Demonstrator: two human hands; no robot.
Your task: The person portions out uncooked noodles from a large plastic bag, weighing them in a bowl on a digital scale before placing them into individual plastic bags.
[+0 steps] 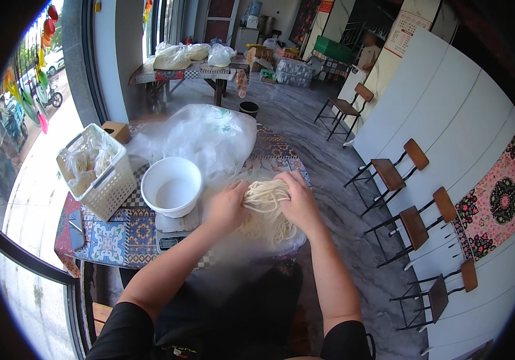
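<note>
A bundle of pale, thick noodles (pixel 266 194) is stretched between my two hands, with strands hanging below. My left hand (pixel 229 203) grips its left end and my right hand (pixel 298 198) its right end. Beneath them more noodles (pixel 280 229) lie in a clear plastic bag (pixel 295 245) at the table's near right edge. Left of my left hand, a white bowl (pixel 172 186) with nothing in it but a small yellowish mark rests on a digital scale (pixel 179 225). The scale's display is partly covered by my left forearm.
A white perforated plastic basket (pixel 116 191) holds several bagged portions of noodles (pixel 89 159). Behind the bowl lies a large crumpled plastic bag (pixel 203 135), near a brown box (pixel 116 131). A phone (pixel 76 229) lies at the left edge of the patterned tablecloth (pixel 109 236). Several chairs (pixel 390 173) line the right wall.
</note>
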